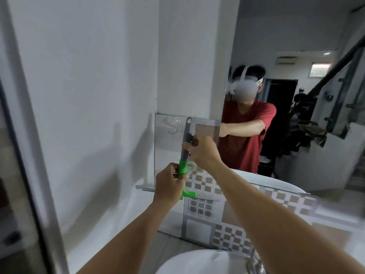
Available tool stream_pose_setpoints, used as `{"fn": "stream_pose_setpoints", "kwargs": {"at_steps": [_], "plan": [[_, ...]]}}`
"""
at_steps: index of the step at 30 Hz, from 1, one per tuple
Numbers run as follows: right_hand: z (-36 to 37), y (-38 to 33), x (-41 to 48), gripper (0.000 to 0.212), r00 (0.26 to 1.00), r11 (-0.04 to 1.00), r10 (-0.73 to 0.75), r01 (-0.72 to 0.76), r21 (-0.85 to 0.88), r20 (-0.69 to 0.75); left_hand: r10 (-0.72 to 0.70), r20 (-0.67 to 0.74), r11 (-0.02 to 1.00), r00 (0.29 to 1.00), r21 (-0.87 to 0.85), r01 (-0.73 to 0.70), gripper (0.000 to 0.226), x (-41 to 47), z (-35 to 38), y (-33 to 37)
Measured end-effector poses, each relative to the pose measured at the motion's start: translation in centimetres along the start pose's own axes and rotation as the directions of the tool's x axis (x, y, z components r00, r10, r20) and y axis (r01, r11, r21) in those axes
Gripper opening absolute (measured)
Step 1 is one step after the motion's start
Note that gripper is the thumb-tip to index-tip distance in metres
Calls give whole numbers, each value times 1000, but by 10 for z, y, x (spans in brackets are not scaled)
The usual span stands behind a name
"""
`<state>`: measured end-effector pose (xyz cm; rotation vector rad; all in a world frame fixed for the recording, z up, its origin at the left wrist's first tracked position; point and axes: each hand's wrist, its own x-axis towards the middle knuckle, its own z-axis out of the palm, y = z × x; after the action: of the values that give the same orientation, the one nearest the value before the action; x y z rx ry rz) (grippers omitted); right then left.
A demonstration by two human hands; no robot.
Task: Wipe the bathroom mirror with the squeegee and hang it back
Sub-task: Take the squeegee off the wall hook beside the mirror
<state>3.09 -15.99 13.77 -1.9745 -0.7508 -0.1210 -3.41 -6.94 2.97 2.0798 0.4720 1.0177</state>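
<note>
Fingers (178,176) of the left hand (167,184) wrapped tight round the green lower part of the squeegee (185,153); fingers of the right hand (201,150) pinched closed on the grey handle just above. Both hands holding the one tool, out in front at arm's reach, right hand higher and slightly farther forward, left hand lower and nearer the body.

Squeegee standing almost upright, long axis running bottom to top with a slight lean to the right. Hanging loop at the very top, above the right hand's fingers. Green blade end at the bottom, poking out below the left hand, over the small shelf under the mirror.

Mirror (296,135) straight ahead and to the right, reflecting a person in a red shirt with one arm stretched across. Clear glass panel (167,139) directly behind the tool, beside the white wall (88,76). A clear hook (174,125) seemingly stuck on that panel, up and to the left of the loop, close but apart from it. White sink (197,262) at the bottom edge.

Likely step: hanging up, loop needing to travel a short way left to catch the hook. Right hand nearer the loop, so better placed to steer it.
</note>
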Motion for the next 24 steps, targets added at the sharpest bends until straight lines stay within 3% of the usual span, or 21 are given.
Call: {"fn": "stream_pose_setpoints", "kwargs": {"at_steps": [4, 5, 8, 9, 14, 16, 20, 24], "plan": [[-53, -10, -37, 27, 999, 1000, -7, 8, 7, -53, 86, 33, 995, 996, 49, -88, 22, -29, -9, 38], [-67, -13, -47, 35, 996, 1000, -20, 20, -6, -88, 104, 49, 992, 993, 64, -107, 22, -35, -11, 48], [-104, -18, -76, 89, 978, 992, -111, 100, -73, -177, 153, 112, 983, 982, 82, -163, 19, -50, -16, 86], [-116, -17, -85, 95, 965, 982, -154, 126, -143, -212, 172, 136, 979, 976, 85, -184, 19, -55, -18, 99], [-167, -14, -122, 54, 909, 823, -311, 112, -556, -278, 231, 254, 955, 939, 123, -268, 8, -67, -28, 158], [-185, -9, -131, 53, 893, 731, -363, 96, -676, -266, 233, 278, 948, 932, 148, -281, 11, -69, -31, 179], [-219, -4, -142, 59, 875, 571, -422, 55, -819, -236, 314, 303, 890, 900, 235, -390, 18, -63, -39, 215], [-241, -8, -143, 37, 882, 427, -450, 76, -901, -139, 474, 338, 755, 813, 319, -573, 21, -46, -41, 240]]}}
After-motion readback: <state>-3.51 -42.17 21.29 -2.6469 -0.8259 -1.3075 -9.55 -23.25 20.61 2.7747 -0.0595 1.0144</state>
